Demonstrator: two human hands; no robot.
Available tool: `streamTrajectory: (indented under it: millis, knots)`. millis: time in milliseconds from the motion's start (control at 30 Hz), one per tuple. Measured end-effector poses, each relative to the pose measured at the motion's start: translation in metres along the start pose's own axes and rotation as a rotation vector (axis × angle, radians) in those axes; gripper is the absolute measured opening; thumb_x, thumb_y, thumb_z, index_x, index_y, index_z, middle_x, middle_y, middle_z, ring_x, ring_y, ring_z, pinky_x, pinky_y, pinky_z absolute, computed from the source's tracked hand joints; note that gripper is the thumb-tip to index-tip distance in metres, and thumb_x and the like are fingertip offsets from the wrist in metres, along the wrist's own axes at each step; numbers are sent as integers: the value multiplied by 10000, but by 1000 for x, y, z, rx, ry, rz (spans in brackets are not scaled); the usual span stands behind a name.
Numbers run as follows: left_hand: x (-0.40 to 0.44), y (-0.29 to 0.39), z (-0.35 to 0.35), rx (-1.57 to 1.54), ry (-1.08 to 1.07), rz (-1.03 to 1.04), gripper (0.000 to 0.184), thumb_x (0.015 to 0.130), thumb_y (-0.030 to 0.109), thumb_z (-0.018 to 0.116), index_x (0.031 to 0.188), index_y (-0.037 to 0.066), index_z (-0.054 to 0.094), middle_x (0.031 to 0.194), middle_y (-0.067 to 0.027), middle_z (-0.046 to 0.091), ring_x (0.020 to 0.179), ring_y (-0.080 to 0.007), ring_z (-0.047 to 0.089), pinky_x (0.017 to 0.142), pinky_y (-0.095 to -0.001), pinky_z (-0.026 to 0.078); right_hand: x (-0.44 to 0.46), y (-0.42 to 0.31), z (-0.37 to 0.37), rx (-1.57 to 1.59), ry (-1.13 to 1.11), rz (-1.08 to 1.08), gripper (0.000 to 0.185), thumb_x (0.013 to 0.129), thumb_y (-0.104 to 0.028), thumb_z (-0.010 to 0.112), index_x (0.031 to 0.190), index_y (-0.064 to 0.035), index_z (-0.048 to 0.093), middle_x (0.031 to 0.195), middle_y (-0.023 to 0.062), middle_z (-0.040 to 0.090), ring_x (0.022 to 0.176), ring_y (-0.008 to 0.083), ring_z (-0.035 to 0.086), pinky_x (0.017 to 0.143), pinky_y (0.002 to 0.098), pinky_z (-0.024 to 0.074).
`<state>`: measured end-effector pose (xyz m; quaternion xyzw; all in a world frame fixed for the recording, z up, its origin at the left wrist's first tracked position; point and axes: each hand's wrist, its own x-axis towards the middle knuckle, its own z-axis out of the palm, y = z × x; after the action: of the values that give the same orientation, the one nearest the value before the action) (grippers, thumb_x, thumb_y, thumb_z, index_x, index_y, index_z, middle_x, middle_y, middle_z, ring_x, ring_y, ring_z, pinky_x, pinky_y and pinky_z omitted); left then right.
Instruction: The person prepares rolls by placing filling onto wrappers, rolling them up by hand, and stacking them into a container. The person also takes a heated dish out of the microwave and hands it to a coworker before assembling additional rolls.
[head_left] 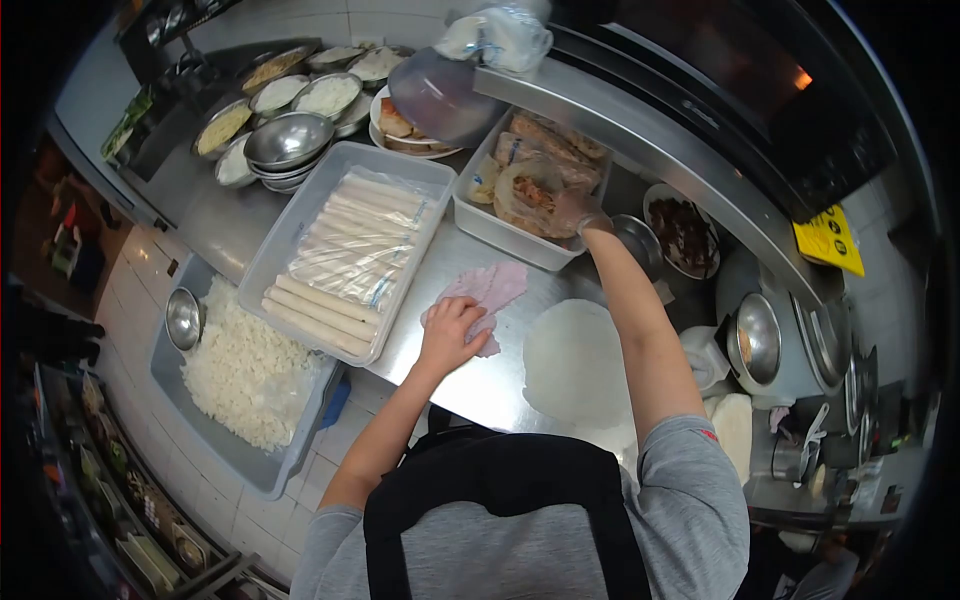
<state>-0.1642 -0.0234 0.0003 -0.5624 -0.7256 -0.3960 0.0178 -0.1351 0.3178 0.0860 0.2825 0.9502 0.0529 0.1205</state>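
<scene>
Close to the person's front, a round white sheet (577, 362) lies flat on the shiny table (470, 392). It has a spot to itself, likely so it does not fold or get squashed. To its left, the left hand (452, 335) rests palm down on a pink cloth (495, 287), with part of the cloth poking out past the fingers. I cannot tell if the fingers pinch the cloth or only press on it. Perhaps that hand helps the person stay steady while leaning over.

Off to the left is a tub (165, 370) of rice (235, 390), with 1 cup (184, 318) set in it, maybe kept there for scooping. Beside it, a tray (280, 220) holds long white rolls (320, 305) side by side. Clear film (350, 230) covers most of them, likely so they stay soft; the ones at the near end are bare.

Farther out, the right hand (580, 212) is at a box (515, 240), next to an open bag (530, 195) of brown bits. Its fingers are hard to see, so I cannot tell if they are apart, together or closed on food. The bag's wide mouth should make it easy to get in. At the back, steel bowls (288, 140) sit 1 inside another, likely to save room.
</scene>
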Motion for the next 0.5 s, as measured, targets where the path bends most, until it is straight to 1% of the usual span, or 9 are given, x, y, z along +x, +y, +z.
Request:
streamTrajectory:
  millis: [67,167,200,267,300,367,400,467,500]
  knots:
    - [0,-2,1,-7,-1,-15,329,736,289,697,1000,94,678,1096,-75,584,1041,-270,519,882,-407,383,14,6,19,-102,52,9,241,841,-118,510,980,0,667,1009,223,662,978,342,655,815,409,542]
    - [0,-2,1,-12,-14,-26,325,745,292,691,1001,93,679,1091,-65,585,1046,-262,517,885,-401,377,-9,-8,-2,-118,98,-24,198,824,-122,539,913,-21,685,975,213,672,953,314,666,799,387,543]
    - [1,-2,1,-10,-15,-32,322,752,295,686,1003,93,678,1087,-55,587,1053,-255,514,886,-397,374,-5,-6,3,-119,94,-22,198,824,-122,539,913,-21,685,975,213,672,953,314,666,799,387,543]
    - [1,-2,3,-15,-11,-29,318,755,294,687,1002,93,679,1084,-55,587,1050,-254,515,885,-397,373,6,1,19,-146,96,-73,192,733,-167,638,864,-30,672,966,176,669,954,330,648,812,409,540]
    - [1,-2,2,-16,-4,-26,314,757,292,688,1001,93,679,1081,-55,587,1047,-253,516,883,-396,373,2,1,17,-144,96,-71,192,733,-167,638,864,-30,672,966,176,669,954,330,648,812,409,540]
    - [1,-1,1,-21,-9,-21,310,760,290,689,997,91,682,1079,-62,587,1040,-257,516,877,-400,372,-6,-1,11,-56,249,-104,92,712,-88,626,786,-48,664,874,154,679,873,328,659,749,414,537]
    - [2,-1,0,-28,-9,-18,305,764,289,689,993,88,685,1078,-69,587,1032,-261,517,870,-403,372,-6,4,11,-53,251,-104,92,712,-88,626,786,-48,664,874,154,679,873,328,659,749,414,537]
    - [2,0,-1,-19,-8,-18,302,766,289,689,993,89,685,1074,-70,588,1030,-260,518,869,-401,372,-6,17,10,254,418,-186,83,692,-44,630,774,-57,640,743,135,654,791,290,664,695,400,520]
    - [2,1,-1,-14,-7,-17,300,769,290,689,993,91,685,1071,-70,588,1028,-260,519,869,-400,372,-13,16,5,256,420,-178,83,692,-44,630,774,-57,640,743,135,654,791,290,664,695,400,520]
